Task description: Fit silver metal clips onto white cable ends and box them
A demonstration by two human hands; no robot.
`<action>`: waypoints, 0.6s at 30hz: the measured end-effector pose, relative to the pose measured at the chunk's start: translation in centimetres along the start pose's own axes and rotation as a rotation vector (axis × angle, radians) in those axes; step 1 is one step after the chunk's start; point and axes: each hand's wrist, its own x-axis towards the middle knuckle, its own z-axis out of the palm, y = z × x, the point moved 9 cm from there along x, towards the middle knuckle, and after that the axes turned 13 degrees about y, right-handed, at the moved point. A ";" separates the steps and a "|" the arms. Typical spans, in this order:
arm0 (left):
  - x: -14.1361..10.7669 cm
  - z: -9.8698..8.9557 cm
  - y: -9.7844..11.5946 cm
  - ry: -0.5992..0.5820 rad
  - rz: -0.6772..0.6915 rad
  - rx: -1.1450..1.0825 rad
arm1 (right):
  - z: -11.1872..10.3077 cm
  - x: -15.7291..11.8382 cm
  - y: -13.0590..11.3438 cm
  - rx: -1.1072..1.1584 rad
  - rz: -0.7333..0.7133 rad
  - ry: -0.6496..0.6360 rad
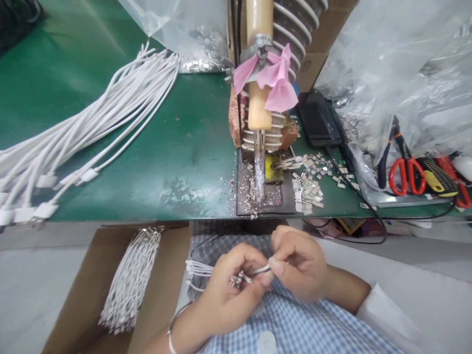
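Over my lap, my left hand point(236, 290) is closed round several white cables point(199, 268). Their cut ends poke out between thumb and fingers, and the other ends trail off to the left. My right hand point(300, 263) pinches the tip of one cable that stretches across from the left hand. The fingertips of both hands almost meet there, and the tip itself is mostly hidden by the right thumb and finger. Above the hands, at the table edge, a soldering iron point(259, 162) hangs tip down from a stand over a dark pad point(245, 196) strewn with solder bits.
A bundle of white cables point(106, 118) lies on the green table at left. Small metal connectors point(309, 191) are scattered right of the pad, near a phone point(320, 120) and red-handled pliers point(405, 174). A cardboard box point(84, 275) at lower left holds more cables.
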 end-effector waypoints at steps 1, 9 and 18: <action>0.0 0.0 0.0 0.005 0.000 0.025 | -0.2 0.0 0.0 -0.007 -0.005 -0.002; 0.4 -0.1 -0.2 0.015 -0.105 -0.026 | -7.2 0.3 -1.9 0.018 0.041 0.255; 0.6 -0.6 -0.3 0.113 -0.174 -0.052 | -8.9 0.3 -2.3 -0.177 -0.039 0.247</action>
